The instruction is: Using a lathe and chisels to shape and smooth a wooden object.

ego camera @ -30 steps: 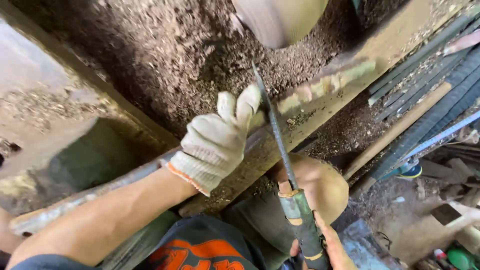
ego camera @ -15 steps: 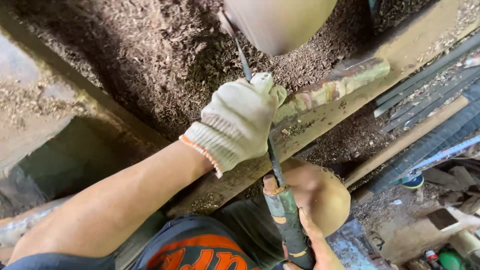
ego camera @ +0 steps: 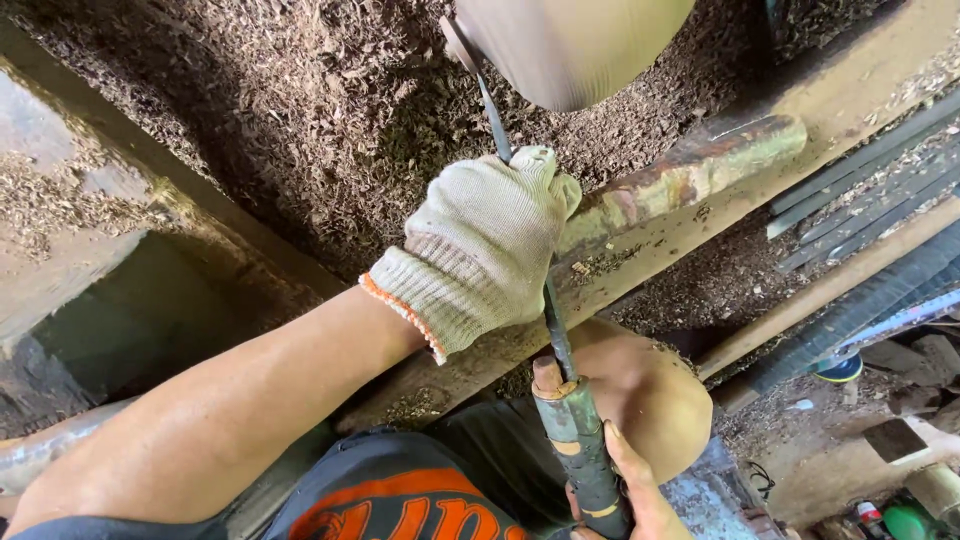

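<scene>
My left hand [ego camera: 480, 250], in a pale knit glove with an orange cuff, is closed over the thin steel shaft of a long turning chisel [ego camera: 553, 330] and presses it onto a worn round bar [ego camera: 690, 175]. The chisel's tip [ego camera: 462, 45] touches the left edge of a blurred, rounded pale wooden piece [ego camera: 570, 45] at the top. My bare right hand [ego camera: 628, 490] grips the chisel's taped dark handle [ego camera: 580, 455] at the bottom edge; only its fingers show.
Brown wood shavings [ego camera: 300, 120] cover the bed behind the bar. A dusty wooden beam [ego camera: 720, 230] runs diagonally under it. Long metal tools [ego camera: 870, 200] lie at right. My bare knee [ego camera: 655, 390] sits beside the handle. A dark recess [ego camera: 120, 330] opens at left.
The chisel has pushed forward and up until its tip meets the wooden piece. My gloved left hand slid right along the bar and closed down over the shaft.
</scene>
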